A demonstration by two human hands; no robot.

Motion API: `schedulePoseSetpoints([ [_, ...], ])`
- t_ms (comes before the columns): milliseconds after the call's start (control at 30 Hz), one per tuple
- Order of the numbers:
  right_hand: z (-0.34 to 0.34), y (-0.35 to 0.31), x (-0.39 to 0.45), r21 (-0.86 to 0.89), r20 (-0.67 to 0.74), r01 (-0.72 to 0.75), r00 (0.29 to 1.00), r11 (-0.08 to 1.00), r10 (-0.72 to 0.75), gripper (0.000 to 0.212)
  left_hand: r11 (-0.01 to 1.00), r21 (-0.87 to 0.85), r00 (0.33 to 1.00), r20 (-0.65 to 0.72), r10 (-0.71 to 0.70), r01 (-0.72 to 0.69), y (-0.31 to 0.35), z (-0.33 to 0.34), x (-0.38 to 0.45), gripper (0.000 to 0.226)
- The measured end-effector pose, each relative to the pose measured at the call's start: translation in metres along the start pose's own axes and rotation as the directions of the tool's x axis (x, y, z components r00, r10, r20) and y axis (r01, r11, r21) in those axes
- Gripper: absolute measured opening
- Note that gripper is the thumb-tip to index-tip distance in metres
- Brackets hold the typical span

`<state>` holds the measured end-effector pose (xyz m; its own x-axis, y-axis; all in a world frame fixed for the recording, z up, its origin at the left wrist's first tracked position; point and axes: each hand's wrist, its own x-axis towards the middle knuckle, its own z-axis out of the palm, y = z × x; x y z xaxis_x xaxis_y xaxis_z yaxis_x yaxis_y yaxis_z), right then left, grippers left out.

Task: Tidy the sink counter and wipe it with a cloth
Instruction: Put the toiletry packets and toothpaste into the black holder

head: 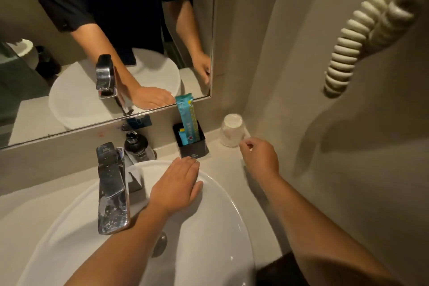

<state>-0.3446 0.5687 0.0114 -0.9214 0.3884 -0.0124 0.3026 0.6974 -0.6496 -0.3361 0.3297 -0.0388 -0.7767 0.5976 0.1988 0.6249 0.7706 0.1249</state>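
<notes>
My left hand lies flat, fingers together, on the far rim of the white basin, its fingertips just short of a black box holding blue sachets. My right hand hovers over the beige counter at the back right corner. Its thumb and forefinger pinch at the base of an upturned glass, which seems to stand on a small white coaster; what they pinch is unclear. No cloth shows.
A chrome tap rises left of my left hand, with a black soap pump bottle behind it. A mirror runs along the back wall. A coiled cream cord hangs on the right wall.
</notes>
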Motion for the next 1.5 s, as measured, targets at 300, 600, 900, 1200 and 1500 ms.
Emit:
schedulePoseSetpoints([
  [300,-0.023,0.077,-0.080,-0.581,0.142,-0.053,0.976,0.812,0.166,0.017,0.999,0.035,1.000,0.030,0.008,-0.009,-0.002,0.007,0.000,0.050],
  [600,-0.004,0.084,-0.092,-0.629,0.207,-0.078,0.942,0.774,0.263,0.044,1.000,0.007,1.000,0.010,0.029,-0.029,0.002,0.002,0.004,0.032],
  [900,-0.018,0.071,-0.070,-0.449,0.141,-0.242,0.931,0.860,0.335,0.019,1.000,-0.006,1.000,0.003,0.014,-0.014,-0.001,0.004,0.003,0.026],
  [1200,-0.047,-0.023,-0.023,0.266,0.171,-0.002,0.984,0.964,-0.045,0.027,0.997,0.004,0.991,0.104,-0.083,0.083,0.004,-0.007,-0.003,0.047],
  [1500,0.003,-0.123,0.032,0.522,0.108,0.197,0.950,0.830,-0.294,0.028,1.000,0.019,1.000,-0.008,-0.025,0.025,0.004,-0.006,-0.003,0.044],
])
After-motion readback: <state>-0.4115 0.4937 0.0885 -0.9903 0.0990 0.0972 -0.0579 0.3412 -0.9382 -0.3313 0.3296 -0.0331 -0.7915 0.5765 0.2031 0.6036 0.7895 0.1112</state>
